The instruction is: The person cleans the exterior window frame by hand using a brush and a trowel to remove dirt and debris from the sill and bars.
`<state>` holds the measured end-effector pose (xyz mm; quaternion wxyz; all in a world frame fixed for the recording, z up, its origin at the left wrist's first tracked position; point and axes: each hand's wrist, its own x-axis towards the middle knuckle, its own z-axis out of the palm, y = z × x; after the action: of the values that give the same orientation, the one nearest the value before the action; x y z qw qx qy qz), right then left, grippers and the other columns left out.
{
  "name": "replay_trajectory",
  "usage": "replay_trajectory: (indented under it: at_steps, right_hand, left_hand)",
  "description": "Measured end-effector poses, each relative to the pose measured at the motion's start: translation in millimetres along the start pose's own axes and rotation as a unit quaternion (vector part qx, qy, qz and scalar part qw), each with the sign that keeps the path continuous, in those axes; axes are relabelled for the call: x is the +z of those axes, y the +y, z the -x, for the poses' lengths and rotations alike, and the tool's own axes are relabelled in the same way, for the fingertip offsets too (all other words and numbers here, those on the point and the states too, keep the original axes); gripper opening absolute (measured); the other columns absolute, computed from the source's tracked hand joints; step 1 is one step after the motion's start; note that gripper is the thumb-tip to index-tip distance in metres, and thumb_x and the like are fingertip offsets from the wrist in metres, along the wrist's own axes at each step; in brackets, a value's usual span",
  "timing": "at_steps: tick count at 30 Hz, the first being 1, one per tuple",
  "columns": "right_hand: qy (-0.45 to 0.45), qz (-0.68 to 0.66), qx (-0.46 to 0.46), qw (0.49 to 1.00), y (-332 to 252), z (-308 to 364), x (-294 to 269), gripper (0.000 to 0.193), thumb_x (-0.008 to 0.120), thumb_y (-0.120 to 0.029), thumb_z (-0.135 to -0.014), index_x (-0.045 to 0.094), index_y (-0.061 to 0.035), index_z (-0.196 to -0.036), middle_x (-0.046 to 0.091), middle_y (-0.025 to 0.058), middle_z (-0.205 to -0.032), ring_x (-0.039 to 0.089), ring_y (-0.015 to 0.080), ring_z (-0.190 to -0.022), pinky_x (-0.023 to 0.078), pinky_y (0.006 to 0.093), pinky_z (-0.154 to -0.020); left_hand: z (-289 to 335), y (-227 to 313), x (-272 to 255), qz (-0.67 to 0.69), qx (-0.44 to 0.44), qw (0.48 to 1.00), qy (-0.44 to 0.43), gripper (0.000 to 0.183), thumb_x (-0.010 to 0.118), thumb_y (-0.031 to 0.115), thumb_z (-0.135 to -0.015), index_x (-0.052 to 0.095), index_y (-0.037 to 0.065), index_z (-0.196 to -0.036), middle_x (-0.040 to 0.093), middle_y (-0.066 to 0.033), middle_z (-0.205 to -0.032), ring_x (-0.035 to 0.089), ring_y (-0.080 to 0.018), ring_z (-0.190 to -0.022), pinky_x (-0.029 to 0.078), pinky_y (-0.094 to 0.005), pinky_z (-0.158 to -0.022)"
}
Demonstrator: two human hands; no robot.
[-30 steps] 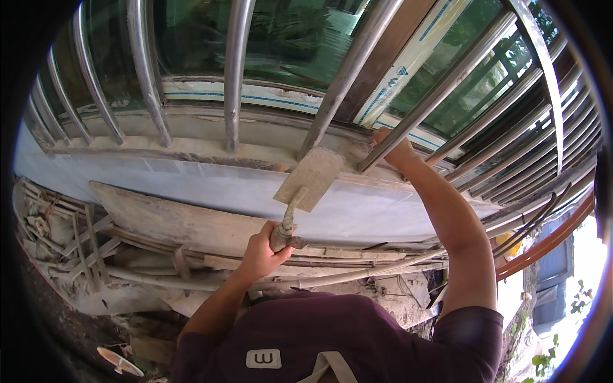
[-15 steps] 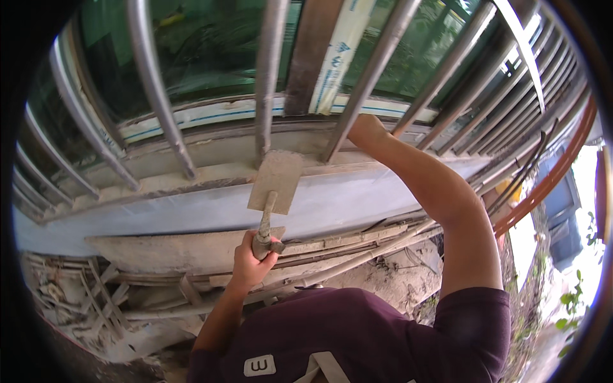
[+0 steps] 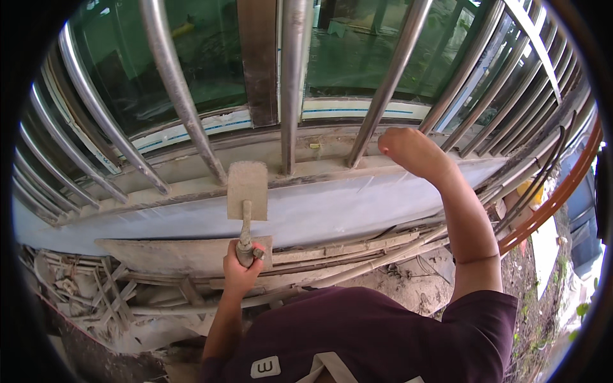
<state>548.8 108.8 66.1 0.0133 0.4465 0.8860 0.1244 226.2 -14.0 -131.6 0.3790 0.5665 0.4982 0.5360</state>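
My left hand (image 3: pixel 241 271) grips the handle of a trowel (image 3: pixel 248 191) with a flat, rectangular blade smeared in dried grey mortar. The blade points up and away, close to the ledge (image 3: pixel 255 184) under the metal bars. Up at the right, my right hand (image 3: pixel 412 150) is closed with its fingers curled, in front of the bars just above the ledge. Whatever it may hold is hidden. Nearest to it is a slanting metal bar (image 3: pixel 386 96). A small yellowish piece (image 3: pixel 315 146) lies on the sill behind the bars.
Behind the bars are green-tinted window panes (image 3: pixel 377 64) and a brown upright frame (image 3: pixel 258 64). A pale wall (image 3: pixel 332 201) runs below the ledge. Lower down lie a board (image 3: pixel 172 255), long poles (image 3: pixel 357 268) and piled scrap wood (image 3: pixel 112 293). An orange-brown strip (image 3: pixel 543 214) curves at the right.
My right hand has come back out from between the bars, toward me. The trowel has shifted slightly left in view. The brown upright now appears farther left relative to the bars.
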Motion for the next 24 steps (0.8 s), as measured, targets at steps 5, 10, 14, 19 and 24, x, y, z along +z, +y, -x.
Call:
replay_trajectory:
  at_steps: [5, 10, 14, 19, 24]
  right_hand:
    - [-0.002, -0.4, 0.139, 0.906, 8.7, -54.6, 56.4, 0.007, 0.049, -0.004, -0.071, 0.053, -0.0017, -0.077, 0.054, 0.0162, -0.079, 0.055, 0.033, -0.08, 0.046, 0.0377, -0.069]
    - [0.105, 0.008, -0.167, 0.98, 7.3, -93.9, 93.4, 0.014, 0.051, -0.007, -0.07, 0.051, -0.0066, -0.085, 0.051, 0.0082, -0.084, 0.056, 0.0247, -0.081, 0.047, 0.0317, -0.071]
    - [0.153, 0.094, -0.198, 0.964, 3.7, -100.5, 97.2, 0.016, 0.054, -0.007, -0.068, 0.052, -0.0062, -0.084, 0.053, 0.0072, -0.082, 0.057, 0.0221, -0.08, 0.049, 0.03, -0.069]
    - [0.12, 0.125, -0.175, 0.969, 4.7, -99.6, 98.4, 0.018, 0.057, -0.008, -0.065, 0.053, -0.0054, -0.082, 0.054, 0.0084, -0.081, 0.058, 0.0217, -0.078, 0.05, 0.0296, -0.064]
    - [0.092, 0.14, -0.161, 0.973, 4.2, -97.9, 95.8, 0.019, 0.057, -0.01, -0.064, 0.054, -0.0055, -0.083, 0.055, 0.0089, -0.079, 0.06, 0.0218, -0.073, 0.05, 0.0303, -0.06]
  left_hand:
    - [11.3, 5.8, 27.6, 0.019, -0.006, 0.997, 0.069, 0.023, 0.057, -0.003, -0.066, 0.047, 0.003, -0.086, 0.06, -0.0064, -0.079, 0.056, -0.0125, -0.074, 0.044, -0.026, -0.071]
    - [22.5, 12.5, 45.9, 0.014, 0.007, 0.995, 0.097, 0.022, 0.059, -0.002, -0.068, 0.047, 0.003, -0.085, 0.06, -0.0057, -0.079, 0.054, -0.011, -0.074, 0.044, -0.0253, -0.071]
    - [25.5, 19.8, 50.0, 0.011, 0.008, 0.996, 0.091, 0.021, 0.06, -0.001, -0.069, 0.046, 0.002, -0.084, 0.06, -0.0059, -0.08, 0.055, -0.0105, -0.074, 0.044, -0.0248, -0.07]
    - [21.2, 21.6, 43.3, 0.033, 0.004, 0.996, 0.079, 0.02, 0.059, -0.001, -0.069, 0.047, 0.002, -0.085, 0.06, -0.0056, -0.078, 0.055, -0.01, -0.071, 0.044, -0.0241, -0.067]
    - [17.4, 24.1, 32.4, 0.027, -0.017, 0.999, 0.037, 0.025, 0.056, -0.006, -0.069, 0.041, 0.002, -0.088, 0.056, -0.0064, -0.085, 0.052, -0.0099, -0.075, 0.043, -0.0243, -0.071]
